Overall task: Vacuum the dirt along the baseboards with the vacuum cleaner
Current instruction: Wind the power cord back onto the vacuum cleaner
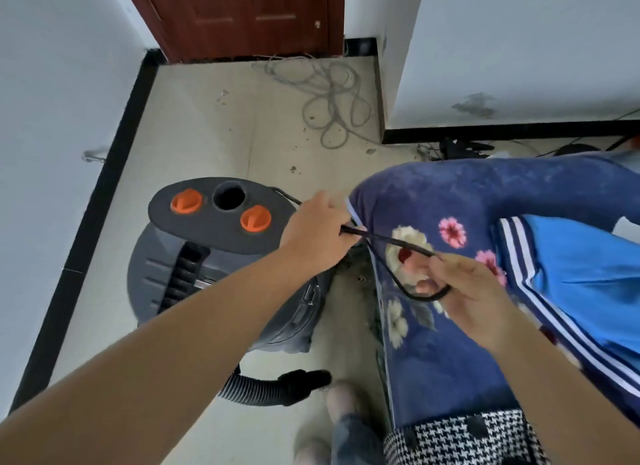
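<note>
A grey canister vacuum cleaner (207, 257) with two orange knobs stands on the floor at centre left. Its ribbed hose (252, 390) curls out below it beside my shoe. A thin black power cord (388, 239) runs from the vacuum's far side into both hands. My left hand (315, 232) is closed on the cord just right of the vacuum's top. My right hand (467, 291) holds a loop of the same cord over a blue flowered blanket. Black baseboards (104, 174) line the left wall and the far right wall (502, 130).
The blue flowered blanket (433, 360) covers furniture on the right, with a blue striped garment (571, 274) on top. A tangle of grey cable (329, 97) lies on the dirty tile floor near a brown door (242, 18). Dirt specks (294, 168) dot the tiles.
</note>
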### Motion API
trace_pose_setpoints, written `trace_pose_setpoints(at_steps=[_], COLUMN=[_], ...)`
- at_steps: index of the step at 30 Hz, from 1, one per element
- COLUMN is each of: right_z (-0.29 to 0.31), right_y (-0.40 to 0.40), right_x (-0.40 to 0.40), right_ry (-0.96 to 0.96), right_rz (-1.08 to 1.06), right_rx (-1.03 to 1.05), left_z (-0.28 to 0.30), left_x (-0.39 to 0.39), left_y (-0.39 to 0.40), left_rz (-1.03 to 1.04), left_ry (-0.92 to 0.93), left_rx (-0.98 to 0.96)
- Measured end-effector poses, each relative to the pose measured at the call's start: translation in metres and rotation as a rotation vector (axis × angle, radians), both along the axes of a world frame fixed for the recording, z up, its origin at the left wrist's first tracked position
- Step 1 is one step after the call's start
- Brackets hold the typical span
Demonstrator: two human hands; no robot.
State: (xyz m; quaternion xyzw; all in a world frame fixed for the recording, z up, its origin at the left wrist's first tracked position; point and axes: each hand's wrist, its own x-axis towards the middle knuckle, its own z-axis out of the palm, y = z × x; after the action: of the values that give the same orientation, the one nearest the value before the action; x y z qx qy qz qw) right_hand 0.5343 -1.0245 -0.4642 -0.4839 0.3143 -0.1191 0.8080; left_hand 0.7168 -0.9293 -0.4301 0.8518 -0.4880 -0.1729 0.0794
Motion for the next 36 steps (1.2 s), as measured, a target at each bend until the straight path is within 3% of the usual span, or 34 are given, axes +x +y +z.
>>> trace_pose_setpoints(at_steps=[3, 6, 9, 12, 14, 16, 19, 24, 28, 33, 36], right_z=[-0.002, 0.001, 0.002, 0.001, -0.002, -0.004, -0.009, -0.026, -0.028, -0.051, -0.072], right_y=[0.019, 0.033, 0.049, 0.070, 0.080, 0.087, 0.091, 0.095, 0.069, -0.020, -0.024], right_x=[0.011, 0.044, 0.081, 0.116, 0.139, 0.162, 0.198, 0.230, 0.219, 0.164, 0.126], right_ry=[0.150, 0.255, 0.262, 0.171, 0.114, 0.083, 0.105, 0.180, 0.146, 0.540, 0.634], right_rz=[0.163, 0.324, 0.517, 0.628, 0.743, 0.825, 0.954, 1.270, 1.093, 0.954, 1.020], right_rx=[-0.214, -0.499, -0.842, -1.014, -1.111, -1.224, -1.360, -1.835, -1.739, -1.492, -1.299], left_z=[0.004, 0.015, 0.028, 0.031, 0.025, 0.020, 0.016, 0.014, 0.010, -0.010, -0.021], left_x=[0.004, 0.014, 0.011, 0.013, 0.016, 0.017, 0.024, 0.043, 0.051, 0.041, 0.032], left_y=[0.049, 0.098, 0.136, 0.168, 0.185, 0.193, 0.203, 0.227, 0.212, 0.111, 0.063], left_rz=[0.075, 0.181, 0.413, 0.744, 0.819, 0.785, 0.858, 1.024, 1.073, 0.730, 0.738], left_ry=[-0.013, 0.085, 0.410, 0.872, 1.016, 1.041, 1.076, 1.029, 0.951, 0.850, 0.916], left_rx=[0.003, -0.044, -0.206, -0.317, -0.321, -0.287, -0.405, -0.540, -0.553, -0.312, -0.280])
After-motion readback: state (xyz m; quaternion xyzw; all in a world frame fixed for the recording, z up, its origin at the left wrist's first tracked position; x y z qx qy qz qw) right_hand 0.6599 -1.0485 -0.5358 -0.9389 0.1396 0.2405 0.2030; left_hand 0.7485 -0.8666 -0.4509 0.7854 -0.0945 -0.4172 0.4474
